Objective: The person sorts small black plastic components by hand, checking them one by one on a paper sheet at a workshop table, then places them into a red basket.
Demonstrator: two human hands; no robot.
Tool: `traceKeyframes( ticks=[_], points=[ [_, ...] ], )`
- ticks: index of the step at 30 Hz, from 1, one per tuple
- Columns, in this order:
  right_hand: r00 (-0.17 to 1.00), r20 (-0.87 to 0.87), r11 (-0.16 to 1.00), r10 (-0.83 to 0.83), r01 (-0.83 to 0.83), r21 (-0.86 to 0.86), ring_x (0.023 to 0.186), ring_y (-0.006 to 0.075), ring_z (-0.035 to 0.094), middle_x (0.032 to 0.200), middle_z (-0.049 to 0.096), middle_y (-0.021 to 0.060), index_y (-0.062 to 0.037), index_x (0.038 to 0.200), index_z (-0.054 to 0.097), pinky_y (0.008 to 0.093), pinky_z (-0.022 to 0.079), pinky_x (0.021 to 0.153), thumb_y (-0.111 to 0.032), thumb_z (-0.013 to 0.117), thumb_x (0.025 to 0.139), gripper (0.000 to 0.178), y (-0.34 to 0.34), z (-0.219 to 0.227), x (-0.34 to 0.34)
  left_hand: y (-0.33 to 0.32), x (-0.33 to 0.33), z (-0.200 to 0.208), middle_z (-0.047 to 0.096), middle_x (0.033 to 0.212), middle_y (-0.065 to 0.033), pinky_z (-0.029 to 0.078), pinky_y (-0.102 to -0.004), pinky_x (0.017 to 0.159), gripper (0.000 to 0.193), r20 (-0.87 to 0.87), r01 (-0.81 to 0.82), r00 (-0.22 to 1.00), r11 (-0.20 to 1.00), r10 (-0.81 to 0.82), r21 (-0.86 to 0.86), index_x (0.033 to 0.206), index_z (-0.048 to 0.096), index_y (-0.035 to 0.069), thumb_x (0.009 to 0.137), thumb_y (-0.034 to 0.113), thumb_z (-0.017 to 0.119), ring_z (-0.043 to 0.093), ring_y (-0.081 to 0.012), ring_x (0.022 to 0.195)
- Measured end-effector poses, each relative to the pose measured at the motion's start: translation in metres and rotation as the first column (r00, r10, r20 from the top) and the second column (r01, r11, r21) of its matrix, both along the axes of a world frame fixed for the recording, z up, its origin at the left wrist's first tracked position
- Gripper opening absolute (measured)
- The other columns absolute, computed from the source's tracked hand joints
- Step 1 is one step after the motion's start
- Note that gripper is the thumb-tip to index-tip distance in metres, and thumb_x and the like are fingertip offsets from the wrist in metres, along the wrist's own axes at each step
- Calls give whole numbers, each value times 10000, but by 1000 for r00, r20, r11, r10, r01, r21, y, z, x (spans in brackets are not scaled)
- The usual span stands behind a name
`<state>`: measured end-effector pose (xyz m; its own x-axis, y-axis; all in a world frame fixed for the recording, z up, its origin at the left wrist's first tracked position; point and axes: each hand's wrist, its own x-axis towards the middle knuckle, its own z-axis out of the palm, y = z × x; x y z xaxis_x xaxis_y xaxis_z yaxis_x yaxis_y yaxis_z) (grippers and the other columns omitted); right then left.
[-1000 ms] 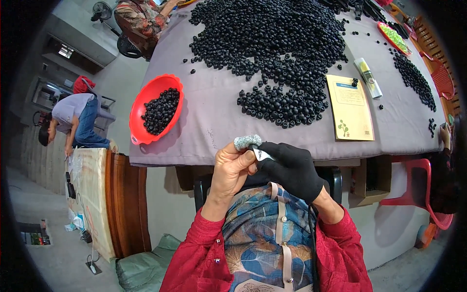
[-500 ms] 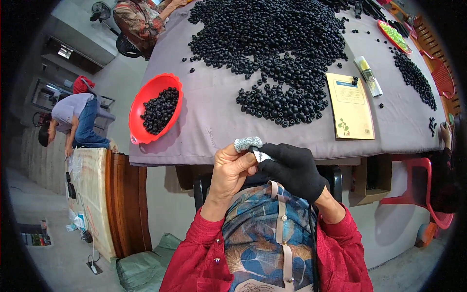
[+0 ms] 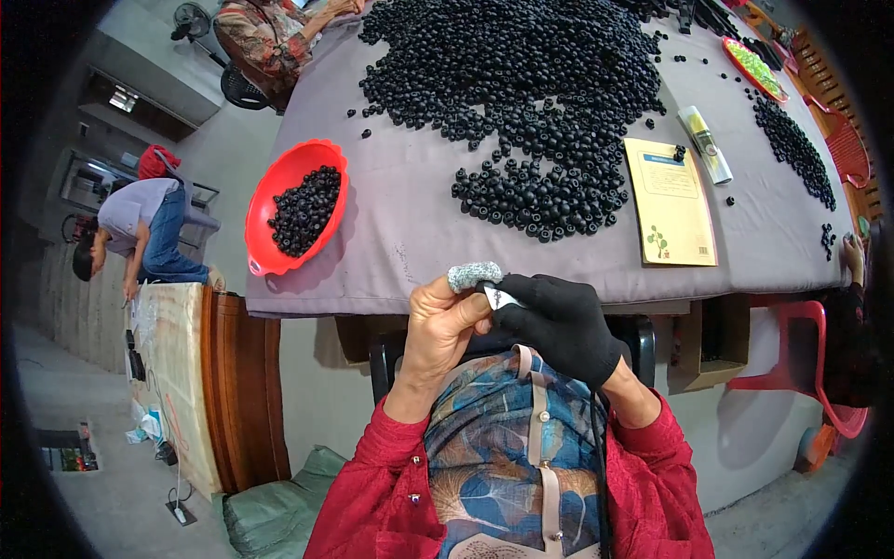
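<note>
Light's mod. bright & diffuse; bare L hand sharp, w/ soft shading betw. the fingers. White scrap at fingertips reads bright, fine detail too small. Black-gloved R hand, just R of it, goes v. dark, little texture. Up & L of fingers, red bowl throws soft shadow on grey cloth. Beyond fingers, black beads show tiny highlights, merging farther off. Far L, room's dimmer, w/ small bright panel. Well R of fingers, soft shadow beside red chair. Fisheye: edges bend, corners blk.
</note>
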<state>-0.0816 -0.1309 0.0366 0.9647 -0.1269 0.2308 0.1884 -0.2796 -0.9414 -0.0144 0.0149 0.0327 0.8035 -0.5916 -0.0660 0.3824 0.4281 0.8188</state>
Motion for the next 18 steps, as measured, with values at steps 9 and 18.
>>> traceKeyframes(
  ticks=[9,18],
  points=[
    [1000,-20,998,21,-20,53,639,225,598,751,608,120,-64,1014,602,295,464,570,-180,638,757,284,-2,-1,1,-1,0,-2,597,722,-40,412,-174,526,208,62,-14,998,999,11,45,997,603,-5,789,-3,583,502,-67,569],
    [999,-44,994,17,-12,107,663,189,609,772,619,114,-50,1007,605,283,469,589,-154,635,763,267,-2,1,0,-2,0,-6,603,739,-34,412,-169,525,214,70,-25,997,998,20,66,1001,605,4,788,-1,587,504,-61,571]
  ],
)
